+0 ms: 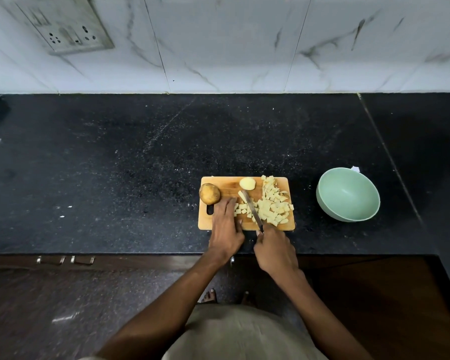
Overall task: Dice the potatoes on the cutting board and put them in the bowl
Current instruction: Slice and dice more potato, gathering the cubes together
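Head view: diced potato (pixel 269 205) lies on the cutting board (pixel 205 222) between the hands; left hand (pixel 225 229) presses flat, right hand (pixel 274 249) grips the knife (pixel 252 210).

Center frame: left hand (pixel 225 224) lay flat on cutting board (pixel 244 224), right hand (pixel 274 249) gripped knife (pixel 252 210) amid diced potato (pixel 270 203); whole potato (pixel 209 193) at board's upper-left corner, empty green bowl (pixel 347 194) to the right.

Seeing cutting board (pixel 246 224) sitting on counter (pixel 140 165), near front edge. Bowl (pixel 347 194) standing right of board, apart. Whole potato (pixel 209 193) lying at board's left edge; peeled piece (pixel 247 183) lying at back; diced pieces (pixel 270 203) spreading over right half. Knife (pixel 252 210) crossing board's middle. Socket (pixel 63 24) sitting on wall behind, far left.
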